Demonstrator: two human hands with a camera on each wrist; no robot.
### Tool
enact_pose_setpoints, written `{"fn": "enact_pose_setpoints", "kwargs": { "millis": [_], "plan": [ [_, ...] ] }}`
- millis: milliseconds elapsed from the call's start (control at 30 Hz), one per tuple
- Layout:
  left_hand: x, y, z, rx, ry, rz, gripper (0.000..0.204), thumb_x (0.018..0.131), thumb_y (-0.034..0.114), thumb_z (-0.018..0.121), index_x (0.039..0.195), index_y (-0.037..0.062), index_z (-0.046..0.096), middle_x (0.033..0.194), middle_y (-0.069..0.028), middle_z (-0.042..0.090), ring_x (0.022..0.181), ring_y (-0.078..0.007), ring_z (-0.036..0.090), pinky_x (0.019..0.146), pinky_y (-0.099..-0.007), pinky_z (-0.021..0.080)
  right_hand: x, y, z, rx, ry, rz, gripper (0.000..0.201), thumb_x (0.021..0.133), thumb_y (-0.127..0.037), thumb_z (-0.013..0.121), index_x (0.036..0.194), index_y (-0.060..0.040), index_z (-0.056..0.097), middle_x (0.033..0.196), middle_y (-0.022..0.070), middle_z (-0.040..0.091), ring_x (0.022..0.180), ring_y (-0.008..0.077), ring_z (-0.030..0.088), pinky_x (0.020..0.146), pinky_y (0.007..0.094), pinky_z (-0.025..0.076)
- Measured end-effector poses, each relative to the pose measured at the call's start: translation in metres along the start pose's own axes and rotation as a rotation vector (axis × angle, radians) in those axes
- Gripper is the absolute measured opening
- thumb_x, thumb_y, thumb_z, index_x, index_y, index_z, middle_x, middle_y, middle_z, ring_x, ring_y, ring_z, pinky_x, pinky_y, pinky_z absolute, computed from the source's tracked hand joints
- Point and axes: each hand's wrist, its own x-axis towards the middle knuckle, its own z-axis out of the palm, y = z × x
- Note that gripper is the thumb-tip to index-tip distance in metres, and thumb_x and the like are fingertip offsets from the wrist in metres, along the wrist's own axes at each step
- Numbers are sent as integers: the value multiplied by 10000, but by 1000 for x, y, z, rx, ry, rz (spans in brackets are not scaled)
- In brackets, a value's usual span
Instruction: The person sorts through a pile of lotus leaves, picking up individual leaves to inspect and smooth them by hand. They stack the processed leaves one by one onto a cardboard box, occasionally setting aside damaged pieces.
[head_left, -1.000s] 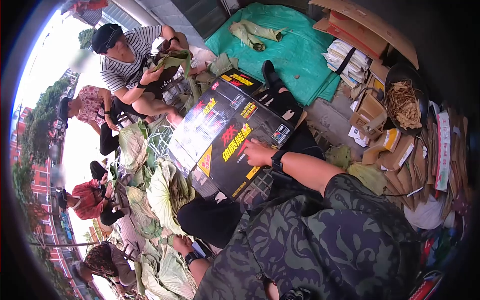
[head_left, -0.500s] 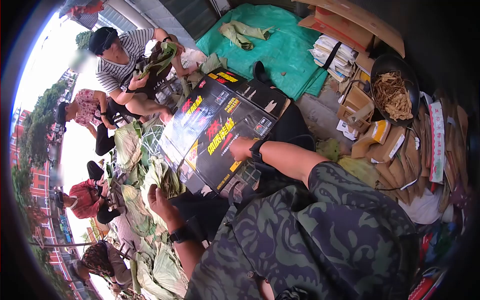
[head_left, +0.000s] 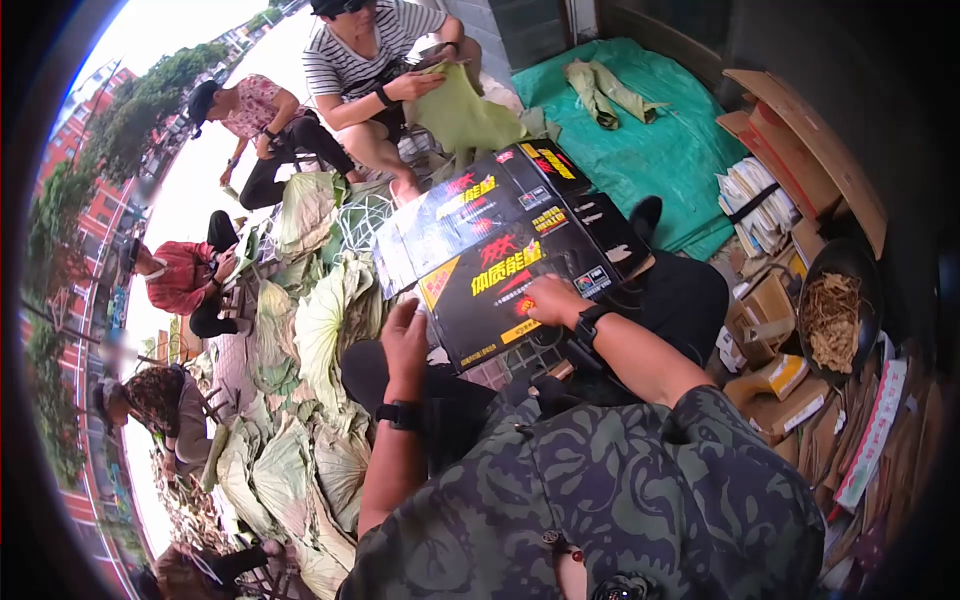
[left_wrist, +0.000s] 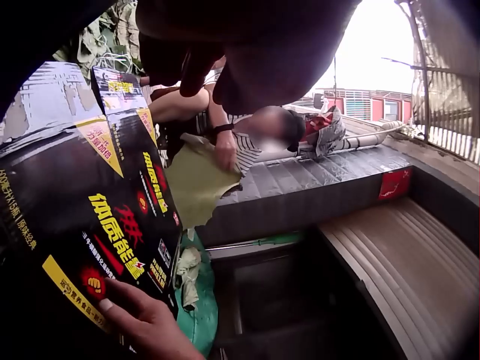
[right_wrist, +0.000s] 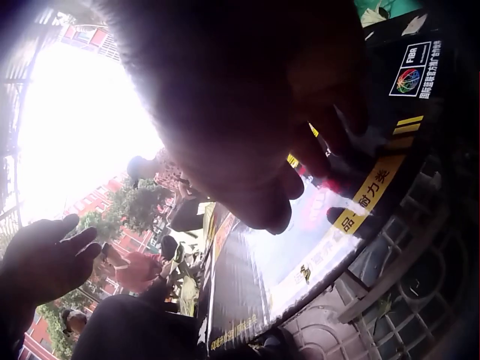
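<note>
A flattened black cardboard carton (head_left: 480,290) with yellow and red lettering lies across the wearer's lap. My right hand (head_left: 552,302) rests on its printed face near the lower right, fingertips touching the surface. In the left wrist view the same right hand (left_wrist: 146,326) lies over the yellow strip, with the thumb visible. My left hand (head_left: 405,345) is raised beside the carton's near left corner, fingers loosely bent and holding nothing. The right wrist view shows that left hand (right_wrist: 52,259) in the air, apart from the carton. Large dried leaves (head_left: 335,320) lie to its left.
Opposite, a person in a striped shirt (head_left: 370,50) holds a broad green leaf (head_left: 460,110). Several other people sit along the left. A green tarp (head_left: 620,150) with rolled leaves lies at the back. A black pan (head_left: 815,345) of dried strips and stacked cardboard stand right.
My left hand has risen from beside the left knee to the carton's near left corner. My right hand stays on the carton. The person opposite has spread out a leaf.
</note>
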Motion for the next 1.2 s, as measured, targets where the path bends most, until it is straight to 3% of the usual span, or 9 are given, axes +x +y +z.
{"fn": "enact_pose_setpoints", "kwargs": {
  "millis": [67,133,267,533,667,867,967,1033,1200],
  "plan": [
    [5,-19,15,48,-73,-2,268,796,93,563,1041,-17,579,912,-126,627,814,-143,586,719,-256,455,-9,7,-3,-13,146,39,356,666,-265,596,979,-96,604,1082,135,538,1057,349,453,894,467,372],
    [2,4,28,376,-175,-106,266,769,138,594,1016,40,605,890,-155,624,776,-202,606,705,-287,465,-10,18,-4,13,143,96,408,663,-289,611,1027,-106,582,1160,131,492,1122,368,400,934,483,333],
    [5,-13,58,530,-274,202,264,741,170,601,974,47,618,978,-162,609,882,-341,566,783,-394,454,-11,34,11,43,232,105,465,655,-301,642,1071,-107,567,1233,141,455,1186,382,356,982,460,307],
    [10,-65,85,815,-574,234,375,749,280,577,1063,75,592,1124,-187,554,1010,-336,538,900,-393,405,-15,53,30,30,386,-1,433,647,-234,651,1053,-112,565,1242,98,450,1203,337,337,985,473,272],
    [9,-72,86,777,-764,76,387,745,286,556,1066,74,589,1073,-174,569,1009,-332,537,882,-403,419,-16,51,30,23,434,-16,448,636,-222,659,1060,-115,562,1225,91,465,1190,328,354,977,471,278],
    [13,-68,80,756,-841,74,374,750,290,563,1053,74,594,1073,-159,569,986,-332,547,866,-402,433,-10,48,31,38,494,23,416,647,-215,661,1036,-101,567,1171,91,501,1160,310,382,972,473,277],
    [31,-65,68,352,-761,-203,407,765,268,605,1078,9,580,1052,-193,595,1008,-318,561,870,-343,436,-5,40,14,140,510,53,394,671,-220,650,1030,-83,565,1096,94,537,1077,295,443,922,445,330],
    [48,-74,61,204,-574,-275,406,802,224,587,1100,-48,542,1064,-207,593,1015,-286,572,864,-327,440,6,29,-8,159,688,38,393,690,-179,633,1050,-47,542,1076,119,540,1035,307,465,892,415,366],
    [100,-96,43,113,-462,-208,377,820,184,573,1108,-55,531,1042,-206,601,991,-261,585,855,-314,449,63,-23,-80,86,823,-112,561,663,-216,675,1159,-40,483,1218,155,441,1096,329,424,939,419,337]
  ]
}}
